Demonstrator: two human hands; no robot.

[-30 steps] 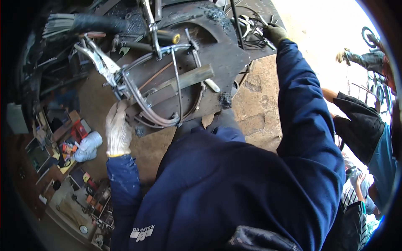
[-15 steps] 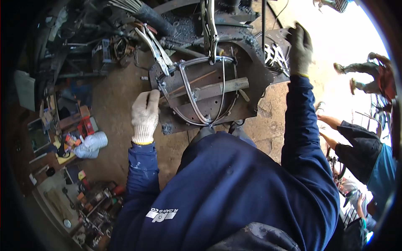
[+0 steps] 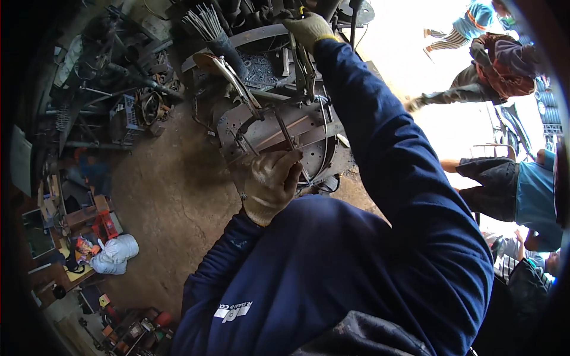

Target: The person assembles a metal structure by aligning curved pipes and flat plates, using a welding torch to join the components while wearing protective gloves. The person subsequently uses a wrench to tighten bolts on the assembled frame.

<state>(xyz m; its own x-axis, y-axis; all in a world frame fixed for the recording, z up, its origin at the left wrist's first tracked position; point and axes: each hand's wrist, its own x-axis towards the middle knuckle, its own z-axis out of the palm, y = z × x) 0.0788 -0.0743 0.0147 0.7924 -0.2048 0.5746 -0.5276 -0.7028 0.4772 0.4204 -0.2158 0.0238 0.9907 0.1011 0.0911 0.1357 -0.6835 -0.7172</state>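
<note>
My left hand, in a pale work glove, is closed in front of the bent metal-rod frame. Its curled fingers hide whatever they hold, if anything. At the far side of the work plate, my gloved right hand is closed over something I cannot make out, with a bit of yellow at its fingers. Locking pliers clamp the frame's left part. A second pair of locking pliers stands below my right hand. The perforated metal plate lies under the frame, partly covered by my left hand and right arm.
Thin metal rods stand in a dark tube at the back. A plastic crate and scrap metal lie to the left. A white sack sits at lower left. Other people, one in a blue shirt, are at the right.
My right hand has swung leftward from the right side to the far side of the plate. My left hand has moved right, in front of the frame, and its fingers have curled. The view has shifted.
</note>
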